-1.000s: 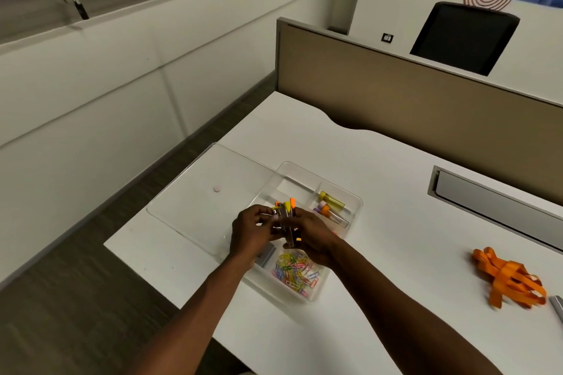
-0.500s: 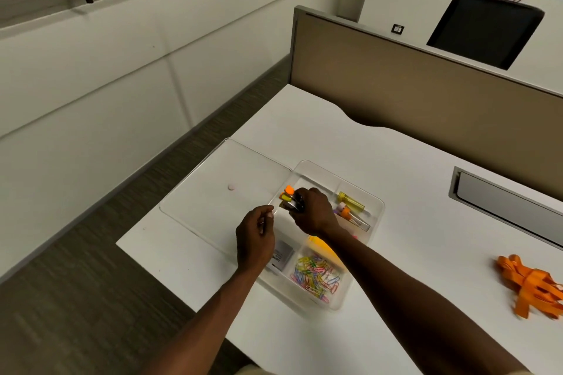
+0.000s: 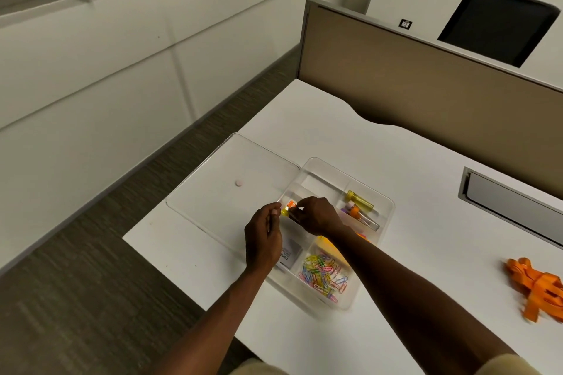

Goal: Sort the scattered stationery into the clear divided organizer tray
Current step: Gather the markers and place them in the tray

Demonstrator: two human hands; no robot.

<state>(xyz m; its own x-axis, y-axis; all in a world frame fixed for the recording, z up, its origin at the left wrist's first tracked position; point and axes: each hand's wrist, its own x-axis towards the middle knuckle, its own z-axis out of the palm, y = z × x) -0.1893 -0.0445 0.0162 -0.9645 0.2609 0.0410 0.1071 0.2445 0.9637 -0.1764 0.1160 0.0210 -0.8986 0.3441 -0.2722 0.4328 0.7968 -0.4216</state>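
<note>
The clear divided organizer tray sits on the white desk. My right hand holds a bundle of markers with orange and yellow caps low in the tray's left compartment. My left hand hovers beside the tray's left wall with loosely curled fingers, holding nothing that I can see. Coloured paper clips fill the near compartment. A yellow highlighter and other pens lie in the far right compartment. A small white box lies partly hidden under my left hand.
The tray's clear lid lies flat to the left, with a small pink dot on it. Orange rubber bands lie at the desk's right. A grey cable slot and a tan partition stand behind.
My right hand has carried the markers down into the tray's left compartment. My left hand has let go of them and drawn back to the tray's side.
</note>
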